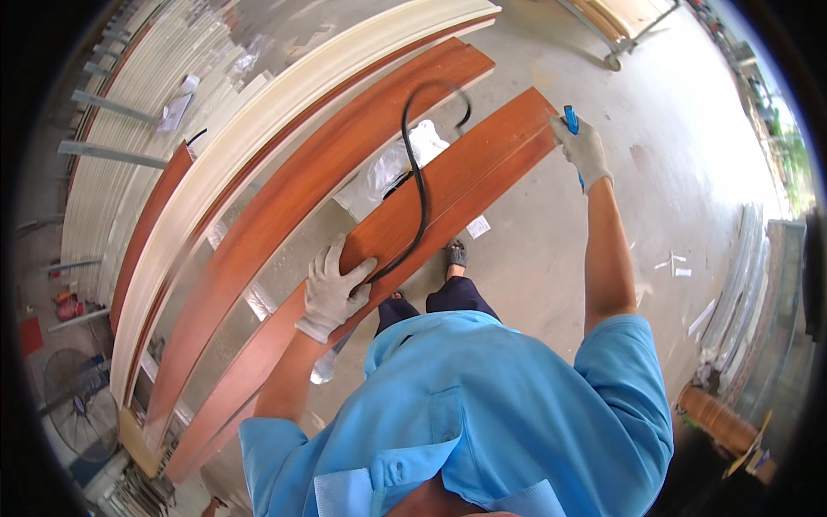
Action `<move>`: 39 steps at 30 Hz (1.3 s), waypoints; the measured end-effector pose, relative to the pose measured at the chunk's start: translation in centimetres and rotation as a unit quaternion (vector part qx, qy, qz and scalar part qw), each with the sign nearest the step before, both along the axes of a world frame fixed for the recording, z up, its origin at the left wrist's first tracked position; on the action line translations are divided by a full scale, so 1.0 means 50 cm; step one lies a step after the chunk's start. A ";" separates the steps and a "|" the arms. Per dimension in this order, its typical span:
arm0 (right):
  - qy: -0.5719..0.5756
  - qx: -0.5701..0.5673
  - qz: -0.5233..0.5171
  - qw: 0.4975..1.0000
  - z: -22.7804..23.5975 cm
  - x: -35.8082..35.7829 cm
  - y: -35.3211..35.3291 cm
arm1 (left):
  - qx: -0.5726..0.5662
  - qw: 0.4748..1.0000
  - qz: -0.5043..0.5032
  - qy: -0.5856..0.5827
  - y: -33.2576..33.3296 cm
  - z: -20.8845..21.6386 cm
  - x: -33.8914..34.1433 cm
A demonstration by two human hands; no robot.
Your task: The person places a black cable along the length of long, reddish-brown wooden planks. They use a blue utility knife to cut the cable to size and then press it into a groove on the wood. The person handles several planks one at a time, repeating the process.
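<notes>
Our hands are well apart. The left hand [330,291] lies on the reddish-brown board [457,189] before us, touching the black strip [421,194]; we cannot tell whether it grips. The right hand [584,155] clasps a blue tool [570,119] at the board's far end.

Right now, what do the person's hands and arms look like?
The left hand and right hand wear pale grey fabric work gloves ending around the wrists. The forearms are bare, with short light-blue cloth sleeves above.
</notes>
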State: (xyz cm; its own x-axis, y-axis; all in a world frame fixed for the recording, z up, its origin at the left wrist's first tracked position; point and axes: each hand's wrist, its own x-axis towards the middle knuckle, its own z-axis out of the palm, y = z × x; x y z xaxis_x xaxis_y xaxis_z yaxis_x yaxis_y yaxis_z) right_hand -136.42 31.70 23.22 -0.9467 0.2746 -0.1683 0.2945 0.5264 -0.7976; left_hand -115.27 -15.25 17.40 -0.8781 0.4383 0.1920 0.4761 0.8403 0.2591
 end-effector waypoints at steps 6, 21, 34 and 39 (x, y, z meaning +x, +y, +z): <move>-0.037 0.082 0.224 0.970 0.035 -0.057 -0.065 | -0.024 1.000 0.003 -0.009 0.001 0.008 0.005; -0.252 0.270 0.768 0.523 -0.032 -0.156 -0.544 | 0.007 1.000 0.010 -0.004 -0.002 0.005 0.009; -0.227 0.433 0.356 0.796 0.354 -0.346 -0.004 | 0.000 1.000 0.020 -0.007 -0.004 -0.001 0.010; -0.158 0.318 0.366 0.860 0.323 -0.334 0.179 | 0.001 1.000 -0.003 -0.015 0.007 0.038 -0.007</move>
State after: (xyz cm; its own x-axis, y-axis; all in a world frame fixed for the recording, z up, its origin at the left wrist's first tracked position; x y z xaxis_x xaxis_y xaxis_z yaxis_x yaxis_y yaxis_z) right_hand -153.11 40.62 39.39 -0.8398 -0.2435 -0.4852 -0.1519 0.9635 -0.2206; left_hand -115.59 -14.91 19.28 -0.8813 0.4427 0.1653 0.4723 0.8375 0.2747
